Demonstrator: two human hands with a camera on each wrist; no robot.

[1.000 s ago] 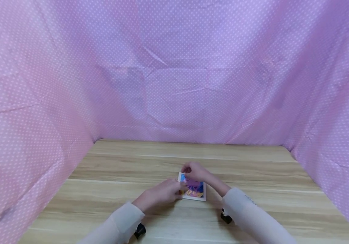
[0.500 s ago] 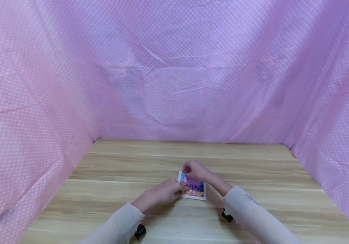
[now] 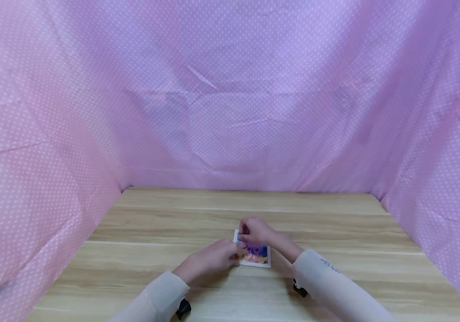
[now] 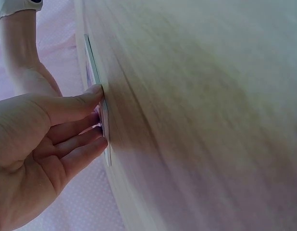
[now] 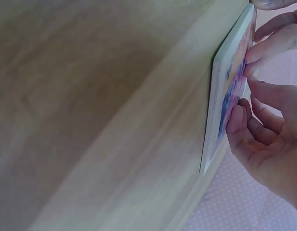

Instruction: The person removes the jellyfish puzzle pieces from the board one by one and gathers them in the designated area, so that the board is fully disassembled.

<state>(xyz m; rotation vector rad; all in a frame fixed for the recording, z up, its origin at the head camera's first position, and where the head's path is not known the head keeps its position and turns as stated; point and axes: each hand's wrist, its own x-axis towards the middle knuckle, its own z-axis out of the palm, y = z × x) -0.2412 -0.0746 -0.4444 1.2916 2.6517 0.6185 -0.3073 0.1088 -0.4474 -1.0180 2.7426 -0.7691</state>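
Observation:
A small picture board (image 3: 255,259) with a white border and a colourful pink, blue and yellow print lies flat on the wooden table. My left hand (image 3: 217,255) holds its left side; in the left wrist view the thumb (image 4: 93,94) is at the near edge and the fingertips lie along that side. My right hand (image 3: 257,230) is over the upper part of the print, fingers bent. In the right wrist view its thumb and fingertips (image 5: 237,115) meet the picture surface; I cannot tell whether they pinch a small piece. Both hands cover part of the print.
The wood-grain table (image 3: 165,214) stretches around the board. Pink polka-dot cloth (image 3: 234,134) hangs at the back and both sides. Black wrist devices (image 3: 183,308) sit under the light sleeves (image 3: 165,290).
The right hand's fingertips have come slightly down and in toward the left fingers on the picture. The left hand keeps its place at the board, which stays where it was.

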